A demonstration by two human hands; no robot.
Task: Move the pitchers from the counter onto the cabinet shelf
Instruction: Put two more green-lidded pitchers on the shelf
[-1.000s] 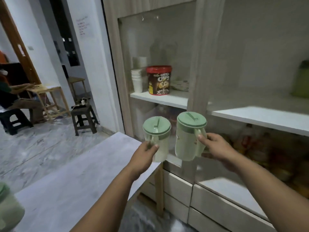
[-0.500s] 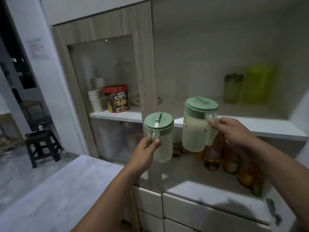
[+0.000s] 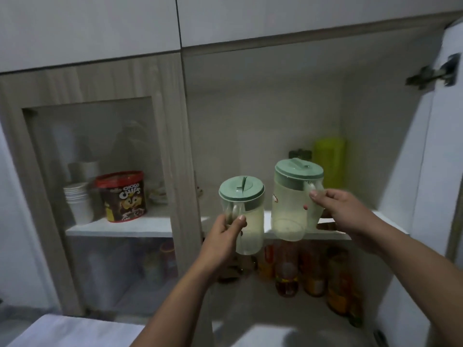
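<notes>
Two translucent pitchers with pale green lids hang in front of the open cabinet. My left hand [image 3: 223, 236] grips the handle of the left pitcher [image 3: 246, 221], which is upright and level with the white shelf [image 3: 333, 235] edge. My right hand [image 3: 338, 211] holds the right pitcher [image 3: 290, 209] by its handle, a little higher and tilted, its base just over the shelf's front edge. Neither pitcher rests on the shelf.
A lime-green container [image 3: 330, 164] and a dark-lidded jar [image 3: 299, 154] stand at the shelf's back right. Several bottles [image 3: 310, 276] fill the level below. Behind the glass door at left sit a Choco Chips tub [image 3: 122, 196] and stacked white cups [image 3: 79, 201]. The open door [image 3: 441, 171] is at right.
Both pitchers have risen and moved closer to the shelf; the right one now overlaps its front edge. My view has swung right and up, away from the counter and room.
</notes>
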